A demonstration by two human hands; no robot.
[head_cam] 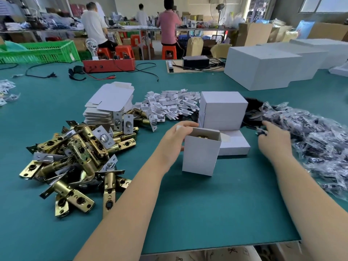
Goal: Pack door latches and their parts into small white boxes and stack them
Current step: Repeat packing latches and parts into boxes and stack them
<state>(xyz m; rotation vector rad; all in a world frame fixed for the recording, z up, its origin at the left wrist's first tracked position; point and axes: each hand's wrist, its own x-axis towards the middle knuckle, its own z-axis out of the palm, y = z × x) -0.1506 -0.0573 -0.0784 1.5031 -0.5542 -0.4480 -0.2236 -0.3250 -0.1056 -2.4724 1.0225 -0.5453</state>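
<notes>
Left hand: I see my left hand (177, 140) gripping the open white box (200, 153) at its upper left corner, fingers curled over the rim and the thumb on the near side.
Open box: it stands upright on the green table (197, 213), just in front of the closed boxes, top flap raised at the back. I can make out something brass-coloured inside near the top; I cannot tell exactly what part.
Right hand: my right hand (273, 140) reaches to the edge of the heap of small clear plastic bags (310, 140), fingers curled down at a dark little bag; from here I cannot tell whether they have actually closed on it.
Packed boxes: a stack of closed white boxes (223, 110) stands behind the open one, and one flat closed box (234, 145) lies low beside it, touching the open box's right side.
Latches: a loose pile of brass door latches (75, 159) lies well to the left of the box, several with silver faceplates.
Flat blanks: a stack of unfolded box blanks (109, 106) sits behind the latches.
Inserts: a heap of small white card pieces (169, 104) lies between the blanks and the stacked boxes.
Far right: large white cartons (263, 66) stand at the back of the table.
</notes>
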